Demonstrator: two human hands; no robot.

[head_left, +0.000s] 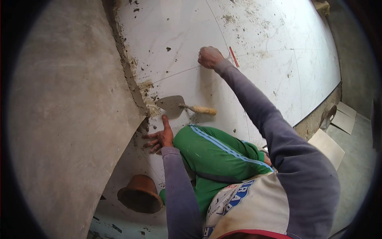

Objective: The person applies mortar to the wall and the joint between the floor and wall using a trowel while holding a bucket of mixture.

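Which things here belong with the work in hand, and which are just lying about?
With the work, apparently:
- White floor tiles, beneath the right hand
- Trowel, beside the left hand
- Red stick, near the right hand

Lying about, probably:
- Brown bucket
- Loose pale tiles
- Dark round object, unclear

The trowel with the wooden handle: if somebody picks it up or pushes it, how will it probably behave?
The trowel should stay stiff, since its broad blade looks like metal. Lying on smooth-looking white tiles, it would probably slide when pushed. The wooden handle looks rounded, but the wide blade should likely keep it from rolling.
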